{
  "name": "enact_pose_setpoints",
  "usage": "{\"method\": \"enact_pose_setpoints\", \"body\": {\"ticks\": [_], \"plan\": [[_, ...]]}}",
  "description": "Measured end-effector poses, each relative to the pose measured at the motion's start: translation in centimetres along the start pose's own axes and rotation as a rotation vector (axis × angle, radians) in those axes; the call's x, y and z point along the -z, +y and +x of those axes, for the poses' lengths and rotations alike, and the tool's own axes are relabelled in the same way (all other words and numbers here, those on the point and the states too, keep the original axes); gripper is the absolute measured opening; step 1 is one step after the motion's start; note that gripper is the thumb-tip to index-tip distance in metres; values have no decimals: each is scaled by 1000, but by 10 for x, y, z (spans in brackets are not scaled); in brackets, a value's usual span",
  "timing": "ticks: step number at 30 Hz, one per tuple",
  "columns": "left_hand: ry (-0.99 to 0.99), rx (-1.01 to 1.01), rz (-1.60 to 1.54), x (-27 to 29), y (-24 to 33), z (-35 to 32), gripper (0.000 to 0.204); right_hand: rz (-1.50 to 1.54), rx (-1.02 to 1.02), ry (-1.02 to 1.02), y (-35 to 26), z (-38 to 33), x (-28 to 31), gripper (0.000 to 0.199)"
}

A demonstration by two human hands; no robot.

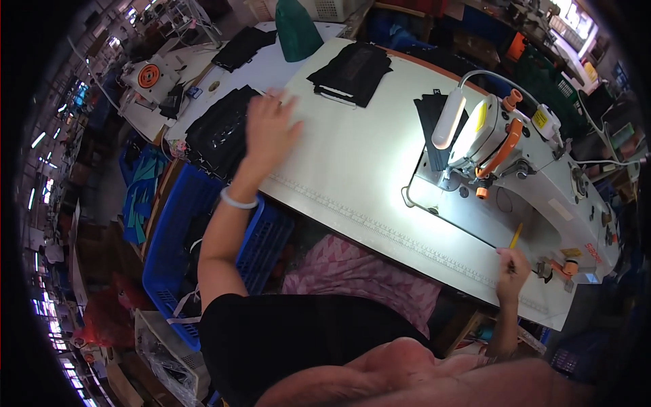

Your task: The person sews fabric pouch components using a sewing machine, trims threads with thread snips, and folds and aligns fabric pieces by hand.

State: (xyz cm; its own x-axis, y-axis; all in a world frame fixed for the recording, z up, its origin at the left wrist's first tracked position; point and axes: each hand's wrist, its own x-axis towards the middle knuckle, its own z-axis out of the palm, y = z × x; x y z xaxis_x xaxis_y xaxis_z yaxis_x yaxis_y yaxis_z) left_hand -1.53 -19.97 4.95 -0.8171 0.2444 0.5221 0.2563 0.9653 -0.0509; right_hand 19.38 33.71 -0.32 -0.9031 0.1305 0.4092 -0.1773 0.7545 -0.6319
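My left hand [270,132] is over the left part of the white sewing table [339,149], its fingers spread and slightly blurred. It is beside a pile of black fabric pieces [220,136], which it partly overlaps; I see nothing held in it. My right hand [513,275] is at the table's near right edge, its fingers closed around a thin yellow stick [517,235] that points away from me. Left of that hand's far side stands a white sewing machine [515,156] with orange parts. Black fabric strips [434,129] lie beside its head.
Another black fabric stack [351,73] lies at the table's far side, near a green cone [296,34]. A printed ruler strip [366,220] follows the near edge. A blue crate [176,244] stands below the table at left. A lamp [449,119] shines beside the machine head.
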Motion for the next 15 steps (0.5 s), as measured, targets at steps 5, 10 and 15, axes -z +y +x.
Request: {"method": "enact_pose_setpoints", "body": {"ticks": [5,10,15], "plan": [[17,96,-181,-10,-96,-62,31,137,65,-180,-37,20,-42,8],[144,288,-362,-17,-110,-67,26,175,134,-258,-55,34,-63,6],[677,570,-366,25,-108,-48,25,198,130,-258,-81,43,-76,9]]}}
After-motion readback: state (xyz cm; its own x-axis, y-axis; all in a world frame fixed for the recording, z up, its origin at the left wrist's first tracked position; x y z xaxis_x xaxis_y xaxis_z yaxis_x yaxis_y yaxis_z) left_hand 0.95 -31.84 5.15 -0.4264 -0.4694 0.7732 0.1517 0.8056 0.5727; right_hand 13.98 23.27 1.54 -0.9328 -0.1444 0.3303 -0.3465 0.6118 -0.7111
